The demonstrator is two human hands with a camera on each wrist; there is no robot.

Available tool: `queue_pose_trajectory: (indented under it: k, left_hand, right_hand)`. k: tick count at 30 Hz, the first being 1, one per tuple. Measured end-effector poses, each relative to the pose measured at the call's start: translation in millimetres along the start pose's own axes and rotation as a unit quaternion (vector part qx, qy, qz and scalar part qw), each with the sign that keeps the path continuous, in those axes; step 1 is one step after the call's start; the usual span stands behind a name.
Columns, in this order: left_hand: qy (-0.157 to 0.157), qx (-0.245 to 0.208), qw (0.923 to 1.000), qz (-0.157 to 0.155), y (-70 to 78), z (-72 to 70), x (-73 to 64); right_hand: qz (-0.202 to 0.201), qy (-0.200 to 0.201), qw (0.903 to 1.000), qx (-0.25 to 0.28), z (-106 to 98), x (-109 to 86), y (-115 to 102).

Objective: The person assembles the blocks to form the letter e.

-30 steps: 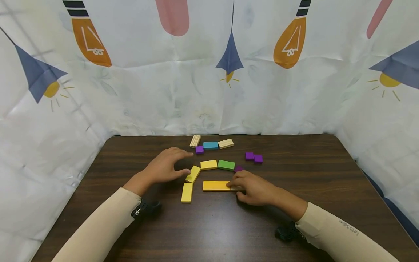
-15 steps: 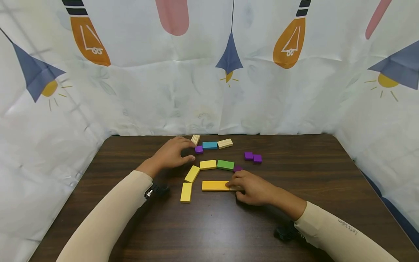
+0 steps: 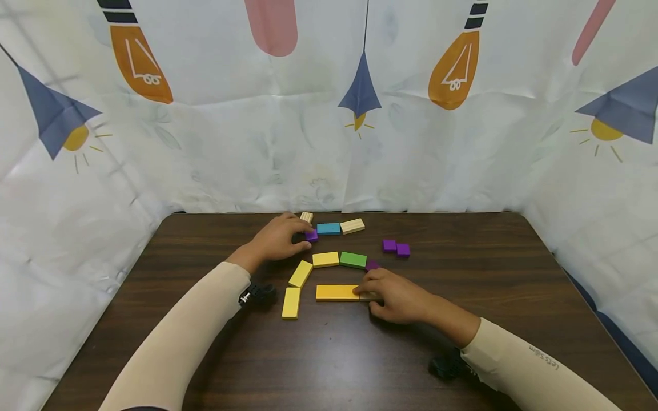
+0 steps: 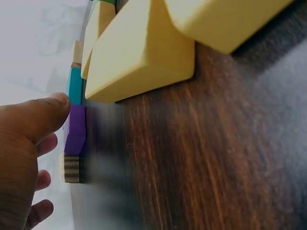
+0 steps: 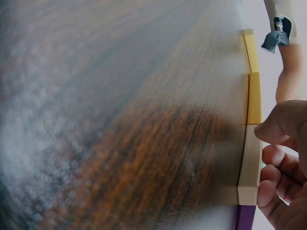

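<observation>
While my right hand (image 3: 398, 295) is down on the dark wood-grain table (image 3: 329, 365), it's got the pale wooden rectangular block (image 5: 248, 167) at its 9 o'clock, pinched between thumb and curled fingers as far as my right wrist view shows. Butted up against that block's 9 o'clock end is the flat orange-yellow rectangular block (image 3: 336, 293). My left hand (image 3: 277, 238) is off at about 10 o'clock from the orange-yellow one, thumb and fingers spread apart, with the small purple block (image 3: 312, 236) right by the tips at its 3 o'clock. Honestly can't tell if I'm touching it. Around that purple one there's a ribbed pale wooden block (image 3: 306, 217) at 11 o'clock, partly behind my fingers, and a blue rectangular block (image 3: 328, 229) between 2 and 3, with a grained pale wooden block (image 3: 352, 226) at the blue one's 3 o'clock. Circling the orange-yellow block: a yellow rectangular block (image 3: 290, 302) near 9, a second yellow one (image 3: 300, 274) at 10, a third yellow one (image 3: 325, 260) at 11, a green rectangular block (image 3: 353, 260) at 1. Two little purple squares (image 3: 389, 246) sit at my right hand's 12 o'clock.
</observation>
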State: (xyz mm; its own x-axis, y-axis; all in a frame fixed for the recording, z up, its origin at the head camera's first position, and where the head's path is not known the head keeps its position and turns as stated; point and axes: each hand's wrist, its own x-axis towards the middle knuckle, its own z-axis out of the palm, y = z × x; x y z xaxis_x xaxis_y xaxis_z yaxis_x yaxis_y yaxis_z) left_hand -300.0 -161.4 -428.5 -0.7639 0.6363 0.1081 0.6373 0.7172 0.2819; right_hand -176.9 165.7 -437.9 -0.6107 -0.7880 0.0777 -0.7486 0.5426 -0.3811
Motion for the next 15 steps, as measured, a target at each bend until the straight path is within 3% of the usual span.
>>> queue_pose_trajectory:
  k: [15]
  left_hand:
    - [-0.022, 0.012, 0.9992, -0.03, 0.8, 4.2, 6.5]
  right_hand:
    - [0.002, 0.002, 1.0, -0.003, -0.5, 0.1, -1.6]
